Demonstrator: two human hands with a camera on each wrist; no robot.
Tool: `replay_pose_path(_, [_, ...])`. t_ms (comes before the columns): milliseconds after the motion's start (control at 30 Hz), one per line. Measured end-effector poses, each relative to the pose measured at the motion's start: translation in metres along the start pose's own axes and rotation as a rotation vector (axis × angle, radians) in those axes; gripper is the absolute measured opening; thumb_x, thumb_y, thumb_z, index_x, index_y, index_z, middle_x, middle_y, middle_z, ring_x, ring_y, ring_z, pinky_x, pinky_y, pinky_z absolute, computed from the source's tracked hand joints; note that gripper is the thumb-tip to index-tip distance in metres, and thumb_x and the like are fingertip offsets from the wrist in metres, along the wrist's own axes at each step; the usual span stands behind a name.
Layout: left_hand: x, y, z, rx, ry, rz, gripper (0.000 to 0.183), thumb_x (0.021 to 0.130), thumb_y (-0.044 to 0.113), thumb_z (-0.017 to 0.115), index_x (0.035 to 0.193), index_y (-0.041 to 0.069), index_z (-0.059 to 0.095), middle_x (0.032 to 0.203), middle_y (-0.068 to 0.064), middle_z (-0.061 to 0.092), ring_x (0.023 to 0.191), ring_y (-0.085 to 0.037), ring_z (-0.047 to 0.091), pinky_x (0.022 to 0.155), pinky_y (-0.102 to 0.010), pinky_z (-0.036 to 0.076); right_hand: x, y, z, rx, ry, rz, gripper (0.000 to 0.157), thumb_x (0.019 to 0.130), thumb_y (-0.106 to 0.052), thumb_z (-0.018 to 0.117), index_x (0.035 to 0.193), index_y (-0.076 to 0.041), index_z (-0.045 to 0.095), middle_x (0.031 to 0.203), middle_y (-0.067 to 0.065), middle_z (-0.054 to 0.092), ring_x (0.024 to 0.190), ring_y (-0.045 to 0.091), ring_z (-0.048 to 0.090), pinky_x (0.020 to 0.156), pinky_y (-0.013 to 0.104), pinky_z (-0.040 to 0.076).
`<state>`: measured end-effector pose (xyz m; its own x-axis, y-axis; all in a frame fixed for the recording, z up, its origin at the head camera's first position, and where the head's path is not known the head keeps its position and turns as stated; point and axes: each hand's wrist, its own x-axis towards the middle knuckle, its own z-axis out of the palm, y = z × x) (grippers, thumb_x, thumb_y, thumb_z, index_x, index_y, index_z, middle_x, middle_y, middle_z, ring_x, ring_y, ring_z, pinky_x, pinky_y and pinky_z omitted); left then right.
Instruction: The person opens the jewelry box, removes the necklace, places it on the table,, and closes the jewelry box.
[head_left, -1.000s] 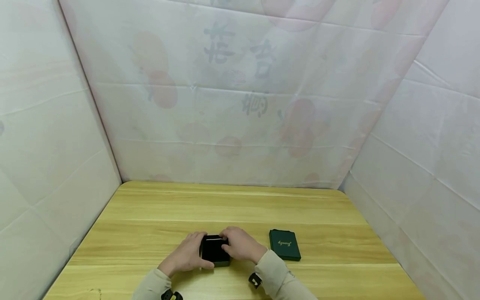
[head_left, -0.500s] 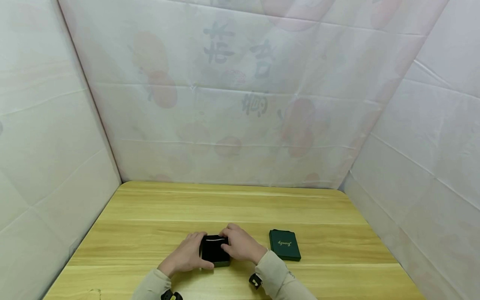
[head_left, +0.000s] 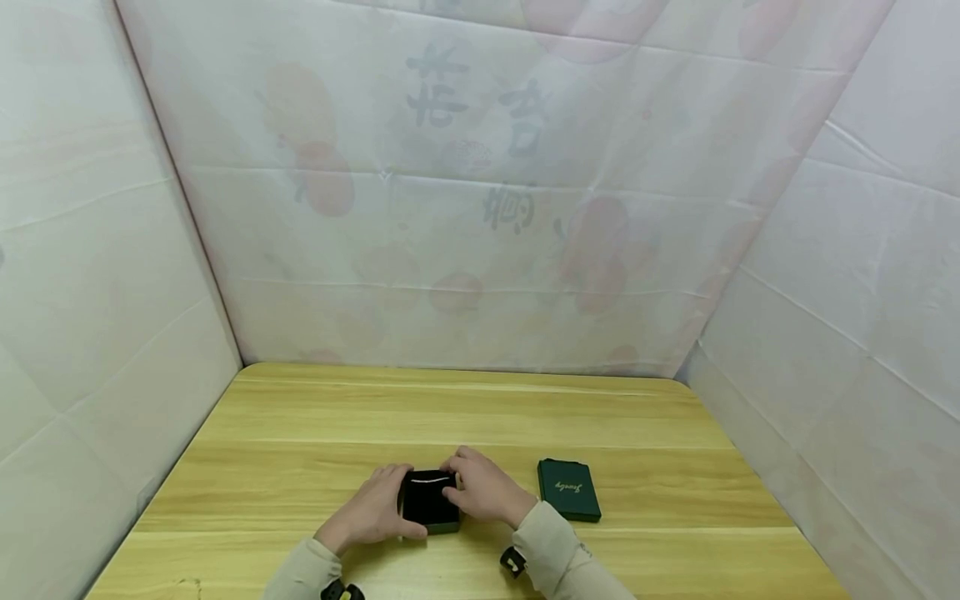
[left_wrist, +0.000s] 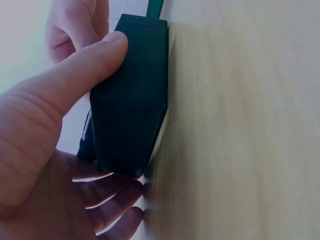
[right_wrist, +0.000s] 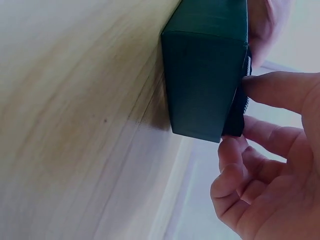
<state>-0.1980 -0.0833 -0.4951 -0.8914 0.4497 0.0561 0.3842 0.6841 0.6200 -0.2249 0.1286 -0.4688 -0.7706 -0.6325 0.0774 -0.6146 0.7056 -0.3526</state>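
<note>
A small dark green box sits on the wooden table, holding a black pad with a thin silver chain across its far part. My left hand grips the box from the left, its thumb on the near side and its fingers round the far left corner. In the right wrist view, the pad stands up out of the box at its far end. My right hand pinches the pad's far right part, thumb on top and fingers at the far edge. The pad's underside is hidden.
The green lid, with gold lettering on top, lies to the right of the right hand. Wooden tabletop surrounds both. White printed cloth hangs behind the table and on both sides.
The silver chain shows slightly more curved and a touch further left on the pad. Both hands keep nearly the same place and hold.
</note>
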Motion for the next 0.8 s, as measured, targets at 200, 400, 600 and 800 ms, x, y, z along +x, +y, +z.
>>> replay_pose_path(200, [0.0004, -0.0001, 0.0005, -0.005, -0.004, -0.014, 0.095, 0.061, 0.058, 0.068, 0.128, -0.002, 0.036, 0.118, -0.010, 0.045, 0.102, -0.024, 0.041, 0.082, -0.044, 0.036, -0.0012, 0.0005, -0.0003, 0.022, -0.010, 0.008, 0.026, 0.086, -0.026, 0.056, 0.109, -0.015, 0.058, 0.093, -0.007, 0.047, 0.067, 0.002, 0.042, 0.061, 0.020, 0.040])
replay_pose_path(400, [0.0000, 0.0009, -0.0003, -0.017, -0.002, -0.016, 0.096, 0.061, 0.057, 0.069, 0.128, -0.003, 0.036, 0.117, -0.011, 0.045, 0.101, -0.025, 0.041, 0.081, -0.044, 0.036, -0.0019, 0.0010, -0.0032, 0.033, -0.007, -0.010, 0.024, 0.087, -0.028, 0.055, 0.109, -0.018, 0.056, 0.093, -0.007, 0.048, 0.069, 0.003, 0.044, 0.061, 0.021, 0.041])
replay_pose_path(600, [-0.0003, 0.0006, -0.0006, -0.020, 0.004, -0.014, 0.095, 0.060, 0.056, 0.070, 0.127, -0.004, 0.037, 0.115, -0.011, 0.046, 0.099, -0.025, 0.041, 0.080, -0.044, 0.036, -0.0019, -0.0001, -0.0038, 0.069, -0.004, 0.006, 0.023, 0.085, -0.027, 0.057, 0.107, -0.019, 0.056, 0.091, -0.009, 0.050, 0.070, 0.003, 0.047, 0.059, 0.020, 0.041])
replay_pose_path(800, [-0.0003, -0.0003, -0.0009, -0.027, -0.003, -0.019, 0.095, 0.061, 0.056, 0.070, 0.128, -0.003, 0.036, 0.118, -0.013, 0.045, 0.102, -0.026, 0.041, 0.082, -0.045, 0.035, -0.0018, -0.0022, -0.0060, 0.127, -0.018, 0.005, 0.024, 0.085, -0.027, 0.058, 0.107, -0.016, 0.057, 0.094, -0.010, 0.055, 0.066, 0.000, 0.047, 0.057, 0.018, 0.041])
